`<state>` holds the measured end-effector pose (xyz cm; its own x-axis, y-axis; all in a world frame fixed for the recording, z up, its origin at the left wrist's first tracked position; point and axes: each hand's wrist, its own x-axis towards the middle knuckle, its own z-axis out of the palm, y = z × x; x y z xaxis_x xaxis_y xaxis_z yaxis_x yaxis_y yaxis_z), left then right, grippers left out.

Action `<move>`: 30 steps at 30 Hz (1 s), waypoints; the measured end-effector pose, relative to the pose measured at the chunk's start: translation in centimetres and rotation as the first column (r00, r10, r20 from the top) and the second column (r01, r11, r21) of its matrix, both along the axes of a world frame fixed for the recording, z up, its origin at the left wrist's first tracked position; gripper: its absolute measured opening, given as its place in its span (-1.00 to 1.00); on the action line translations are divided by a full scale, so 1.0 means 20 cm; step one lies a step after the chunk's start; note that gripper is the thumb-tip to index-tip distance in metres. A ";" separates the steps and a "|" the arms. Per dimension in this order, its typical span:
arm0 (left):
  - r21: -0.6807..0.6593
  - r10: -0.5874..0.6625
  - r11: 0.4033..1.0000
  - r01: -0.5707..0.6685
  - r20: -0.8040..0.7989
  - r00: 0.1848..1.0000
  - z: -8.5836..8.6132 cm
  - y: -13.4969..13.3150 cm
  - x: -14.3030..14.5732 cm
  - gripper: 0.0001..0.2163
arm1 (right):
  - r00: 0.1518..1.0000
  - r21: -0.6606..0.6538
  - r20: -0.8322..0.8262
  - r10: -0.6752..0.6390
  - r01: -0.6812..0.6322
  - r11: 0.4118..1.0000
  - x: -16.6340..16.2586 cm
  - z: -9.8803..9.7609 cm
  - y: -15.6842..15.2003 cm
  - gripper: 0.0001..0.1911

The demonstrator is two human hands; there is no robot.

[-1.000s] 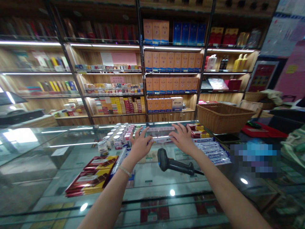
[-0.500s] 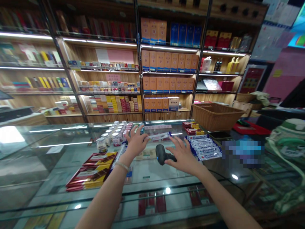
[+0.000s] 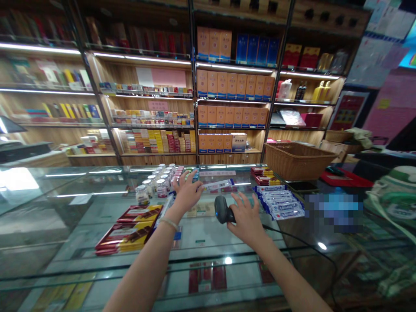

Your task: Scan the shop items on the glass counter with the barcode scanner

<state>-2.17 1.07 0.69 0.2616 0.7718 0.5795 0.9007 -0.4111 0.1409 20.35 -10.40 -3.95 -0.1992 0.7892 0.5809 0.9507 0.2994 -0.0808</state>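
My left hand [image 3: 187,194] pinches the near end of a slim blue-and-white wrapped snack stick [image 3: 217,185] over the glass counter, its other fingers spread. The stick's printed strip faces up. My right hand [image 3: 247,217] is around the handle of a black barcode scanner [image 3: 221,209], with the fingers reaching past the handle and the scanner's head toward the left. A cable [image 3: 299,238] runs from the scanner to the right. Partly hidden behind my left wrist lies another blue-and-white packet [image 3: 168,203].
Red-and-yellow chocolate packs [image 3: 130,229] lie on the left, with white-capped jars [image 3: 161,187] behind. To the right are a row of blue-and-white sticks [image 3: 279,201], more chocolate packs [image 3: 264,177] and a wicker basket [image 3: 299,162]. Stocked shelves [image 3: 232,106] line the back wall.
My right hand has come closer round the scanner's handle, and the scanner has turned slightly. The left hand keeps its pinch on the snack stick. The view has shifted a little.
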 end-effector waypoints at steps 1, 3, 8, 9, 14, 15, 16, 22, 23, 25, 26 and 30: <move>0.001 -0.001 1.000 0.001 -0.002 1.000 0.00 0.00 0.00 -0.77 | 1.000 0.013 -0.008 0.001 -0.001 1.000 0.00 0.00 0.00 -0.74; 0.000 0.003 1.000 -0.003 0.000 1.000 -0.01 0.01 0.00 -0.77 | 0.999 0.048 -0.036 0.005 -0.003 0.999 0.00 0.01 -0.02 -0.72; 0.011 0.007 1.000 -0.007 0.011 1.000 -0.01 0.02 0.00 -0.76 | 0.987 0.144 -0.160 -0.002 0.025 0.989 0.02 0.01 -0.05 -0.67; 0.015 0.006 1.000 -0.006 0.015 1.000 -0.01 0.02 0.00 -0.76 | 0.984 0.142 -0.176 -0.015 0.041 0.989 0.02 0.01 -0.06 -0.66; 0.024 0.007 1.000 -0.008 0.044 0.999 -0.02 0.02 -0.01 -0.76 | 0.978 0.059 -0.184 -0.101 0.113 0.992 0.01 0.01 -0.08 -0.64; 0.029 0.012 0.999 -0.013 0.050 0.999 -0.02 0.03 -0.01 -0.76 | 0.978 0.042 -0.178 -0.112 0.121 0.992 0.01 0.02 -0.08 -0.66; 0.036 0.017 0.999 -0.019 0.058 0.998 -0.02 0.03 -0.01 -0.76 | 0.978 0.025 -0.172 -0.122 0.128 0.991 0.01 0.02 -0.08 -0.69; 0.078 0.004 0.997 -0.011 0.091 0.996 -0.03 0.05 -0.02 -0.77 | 0.976 -0.077 -0.148 -0.158 0.148 0.986 0.01 0.04 -0.07 -0.78; 0.083 0.002 0.996 -0.010 0.089 0.996 -0.03 0.05 -0.02 -0.77 | 0.976 -0.087 -0.141 -0.165 0.154 0.984 0.01 0.04 -0.07 -0.79; 0.093 0.004 0.996 -0.012 0.082 0.997 -0.03 0.06 -0.02 -0.76 | 0.977 -0.097 -0.128 -0.173 0.161 0.982 0.01 0.04 -0.07 -0.80; 0.096 0.006 0.995 -0.014 0.078 0.997 -0.03 0.06 -0.02 -0.76 | 0.977 -0.099 -0.126 -0.174 0.162 0.982 0.01 0.05 -0.08 -0.80; 0.104 0.004 0.994 -0.012 0.073 0.997 -0.04 0.07 -0.02 -0.78 | 0.975 -0.078 -0.145 -0.170 0.160 0.984 0.02 0.05 -0.08 -0.75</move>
